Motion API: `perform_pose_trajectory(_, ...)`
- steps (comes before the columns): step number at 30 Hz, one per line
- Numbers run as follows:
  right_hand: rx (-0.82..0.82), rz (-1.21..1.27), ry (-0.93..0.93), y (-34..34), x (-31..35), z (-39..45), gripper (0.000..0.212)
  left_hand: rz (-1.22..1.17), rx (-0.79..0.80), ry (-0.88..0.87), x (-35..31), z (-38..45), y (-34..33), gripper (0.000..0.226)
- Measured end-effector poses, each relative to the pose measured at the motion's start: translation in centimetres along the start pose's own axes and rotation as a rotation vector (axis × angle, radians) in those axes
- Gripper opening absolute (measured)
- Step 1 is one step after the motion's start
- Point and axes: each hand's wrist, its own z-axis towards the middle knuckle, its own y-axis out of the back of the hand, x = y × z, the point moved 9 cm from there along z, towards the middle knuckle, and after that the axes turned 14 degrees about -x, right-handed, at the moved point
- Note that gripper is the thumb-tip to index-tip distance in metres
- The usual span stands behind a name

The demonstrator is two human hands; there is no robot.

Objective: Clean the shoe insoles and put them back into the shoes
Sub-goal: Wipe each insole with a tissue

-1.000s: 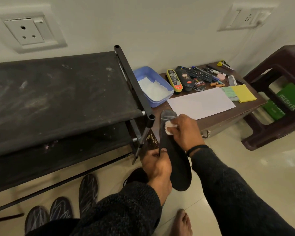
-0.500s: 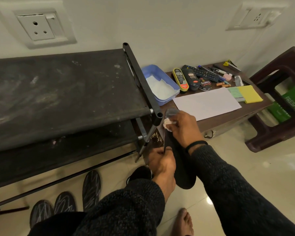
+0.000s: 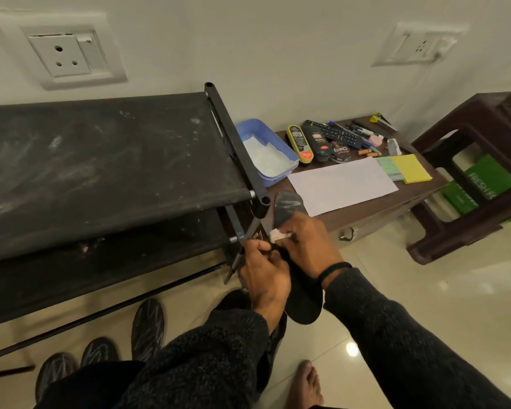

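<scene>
A black insole hangs in front of me, its grey toe end pointing up and away. My left hand grips the insole's left edge near the middle. My right hand pinches a small white wad and presses it on the insole's upper face. Three more dark insoles with pale zigzag lines lie on the floor at lower left. A dark shoe shows partly below my hands, mostly hidden by my left arm.
A black shoe rack fills the left. A low brown table holds a blue tub, polish bottles, a remote, pens, white paper and yellow notes. A brown plastic stool stands right. My bare foot rests on the tiles.
My right hand with the wad has slid down the insole from the toe end toward the middle, baring the grey tip. My left hand still holds the edge.
</scene>
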Motion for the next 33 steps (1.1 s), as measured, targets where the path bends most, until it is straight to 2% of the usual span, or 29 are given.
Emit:
perform_pose_trajectory(2, -0.034, -0.008, 0.002, -0.1, -0.3, 0.6, 0.015, 0.006, 0.005, -0.018, 0.0, -0.1, 0.0, 0.019)
perform_pose_trajectory(7, -0.099, -0.002, -0.051, -1.1, -1.0, 5.2, 0.021, 0.105, 0.051, -0.165, -0.8, -0.4, -0.4, 0.044)
perform_pose_trajectory(10, -0.157, 0.0, -0.151, -1.4, -2.1, 8.0, 0.025, 0.14, 0.034, -0.272, -1.8, -0.7, 0.1, 0.046)
perform_pose_trajectory(13, -0.214, -0.047, -0.234, -1.3, -3.3, 9.4, 0.023, 0.183, 0.032, -0.306, -2.1, -0.6, 0.2, 0.047)
perform_pose_trajectory(18, -0.202, -0.047, -0.211, -1.0, -3.2, 7.1, 0.022, 0.216, 0.061, -0.26, -2.1, 0.2, -0.3, 0.05)
perform_pose_trajectory(23, -0.095, -0.007, -0.036, -0.7, -0.4, 3.5, 0.015, 0.174, 0.108, -0.242, -2.6, 0.0, -0.2, 0.047)
perform_pose_trajectory(26, -0.113, -0.014, 0.006, -0.7, -0.4, 3.7, 0.017, 0.161, 0.117, -0.224, -2.2, 0.1, -0.2, 0.048)
perform_pose_trajectory(30, -0.206, -0.101, -0.118, -0.8, -3.1, 7.5, 0.019, 0.173, 0.138, -0.196, -1.5, 0.6, -0.7, 0.052)
perform_pose_trajectory(33, -0.196, -0.158, -0.193, -1.1, -4.3, 9.7, 0.023, 0.154, 0.15, -0.176, -1.4, 0.7, -0.8, 0.052)
